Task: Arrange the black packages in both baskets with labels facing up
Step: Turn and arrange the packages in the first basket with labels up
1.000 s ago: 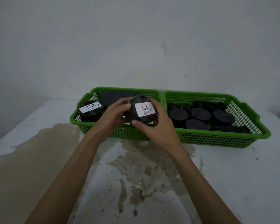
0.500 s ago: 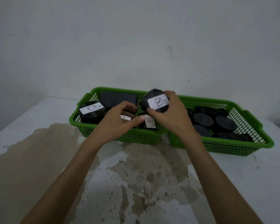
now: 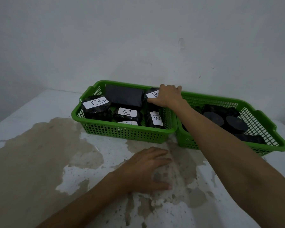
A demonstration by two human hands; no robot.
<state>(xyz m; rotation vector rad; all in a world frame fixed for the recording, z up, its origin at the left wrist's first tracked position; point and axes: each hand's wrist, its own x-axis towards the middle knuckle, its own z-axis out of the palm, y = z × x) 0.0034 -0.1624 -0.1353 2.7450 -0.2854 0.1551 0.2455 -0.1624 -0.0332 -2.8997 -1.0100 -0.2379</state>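
Note:
Two green baskets stand side by side against the wall. The left basket (image 3: 122, 134) holds several black packages with white "B" labels facing up, plus a black rectangular package (image 3: 124, 97) showing no label. My right hand (image 3: 167, 96) grips a labelled black package (image 3: 150, 96) at the left basket's back right corner. My left hand (image 3: 145, 170) rests flat on the table in front of the baskets, holding nothing. The right basket (image 3: 261, 145) holds several round black packages (image 3: 213, 118) with no labels showing; my right forearm hides part of it.
The white table (image 3: 31, 162) has large brown patches of worn paint across its front and left. A plain wall rises directly behind the baskets. The table's left edge runs at the far left.
My right hand has carried the labelled package from above the baskets' middle down into the left basket's back right corner. My left hand has left the basket and come down flat on the table.

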